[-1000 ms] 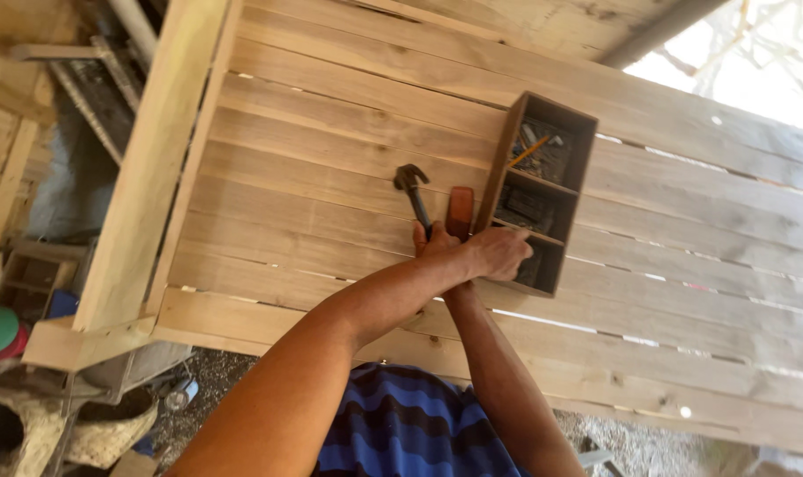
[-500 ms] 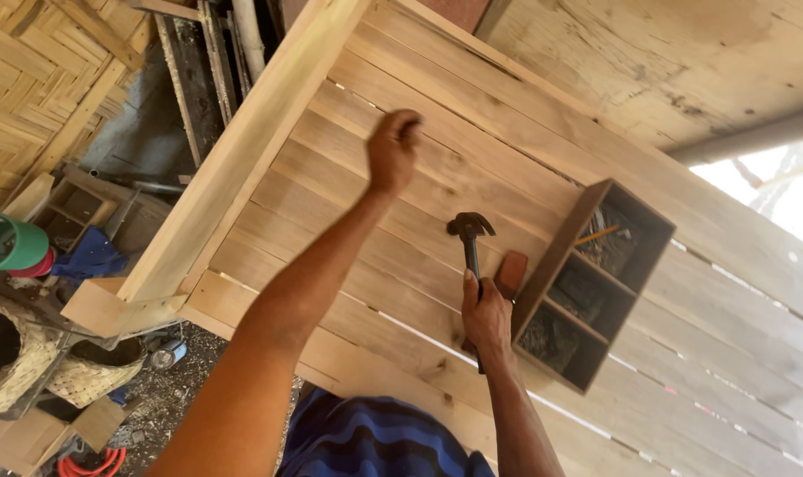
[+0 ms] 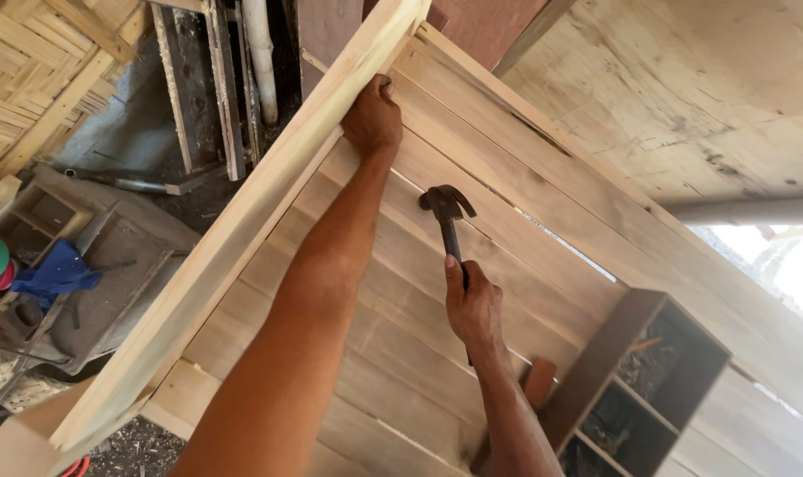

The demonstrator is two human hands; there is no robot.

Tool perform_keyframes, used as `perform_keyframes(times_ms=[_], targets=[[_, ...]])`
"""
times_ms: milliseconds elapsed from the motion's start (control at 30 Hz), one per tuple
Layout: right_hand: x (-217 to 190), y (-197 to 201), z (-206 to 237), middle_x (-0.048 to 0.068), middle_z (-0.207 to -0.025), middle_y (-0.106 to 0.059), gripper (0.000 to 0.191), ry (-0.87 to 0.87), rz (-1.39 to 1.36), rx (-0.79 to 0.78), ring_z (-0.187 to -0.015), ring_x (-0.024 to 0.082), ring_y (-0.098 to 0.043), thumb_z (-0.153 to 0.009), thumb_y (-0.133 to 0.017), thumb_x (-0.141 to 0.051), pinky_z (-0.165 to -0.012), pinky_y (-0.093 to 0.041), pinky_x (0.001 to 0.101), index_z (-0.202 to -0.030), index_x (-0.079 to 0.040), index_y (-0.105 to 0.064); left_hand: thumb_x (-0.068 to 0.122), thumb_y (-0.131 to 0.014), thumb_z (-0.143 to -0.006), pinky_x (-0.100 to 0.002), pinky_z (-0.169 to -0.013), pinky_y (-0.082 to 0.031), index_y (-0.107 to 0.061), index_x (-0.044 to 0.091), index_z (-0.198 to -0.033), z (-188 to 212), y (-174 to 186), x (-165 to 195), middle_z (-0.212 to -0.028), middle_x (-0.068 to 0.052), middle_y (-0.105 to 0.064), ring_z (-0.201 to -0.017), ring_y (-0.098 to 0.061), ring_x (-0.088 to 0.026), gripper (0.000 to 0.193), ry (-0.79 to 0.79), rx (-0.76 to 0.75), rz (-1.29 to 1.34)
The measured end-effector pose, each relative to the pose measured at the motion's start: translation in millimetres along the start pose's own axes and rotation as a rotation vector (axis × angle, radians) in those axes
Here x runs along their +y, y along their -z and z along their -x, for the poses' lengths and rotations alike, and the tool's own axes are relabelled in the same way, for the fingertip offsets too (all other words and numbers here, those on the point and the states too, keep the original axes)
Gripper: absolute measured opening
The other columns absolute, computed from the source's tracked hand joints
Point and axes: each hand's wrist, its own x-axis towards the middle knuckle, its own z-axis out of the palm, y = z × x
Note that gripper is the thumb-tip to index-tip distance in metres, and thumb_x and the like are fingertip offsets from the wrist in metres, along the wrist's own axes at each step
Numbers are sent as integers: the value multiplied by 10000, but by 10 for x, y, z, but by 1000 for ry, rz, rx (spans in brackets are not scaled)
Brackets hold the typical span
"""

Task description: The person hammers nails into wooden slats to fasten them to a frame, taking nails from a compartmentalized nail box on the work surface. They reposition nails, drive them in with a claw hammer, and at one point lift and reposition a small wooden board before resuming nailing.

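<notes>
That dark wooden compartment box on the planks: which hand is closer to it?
Right. The right hand, gripping the hammer, is just left of the box; the left hand grips the frame rail far up.

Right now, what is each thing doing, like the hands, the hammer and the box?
left hand: gripping the edge of the frame board.
right hand: closed around the hammer handle.
hammer: head down against the plank panel.
divided wooden box: resting open on the planks, small bits inside.
blue cloth: crumpled on the cluttered bench.
</notes>
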Motion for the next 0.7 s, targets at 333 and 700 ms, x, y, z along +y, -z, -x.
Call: perform_keyframes(times_ms=[333,700], targets=[[-573,-101,-907,106,-533,-563,462,159,-97,97,-456,218,-573,-1076,-540,-380,-465,-443,393,-765,-42,-596,229,-688,-890,-469,-811,-521,-736,258,-1019,-45,-236,-147,-1012,-32,-751,-965,-686,-305,141,8,64,-38],[-939,-333,-1548,81,-572,-540,468,227,-69,90,-434,202,-477,-1113,-509,-408,-391,-397,414,-818,-53,-589,208,-669,-886,-483,-789,-512,-731,234,-986,-68,-299,-223,-946,-49,-734,-913,-678,-313,121,-44,63,-81]])
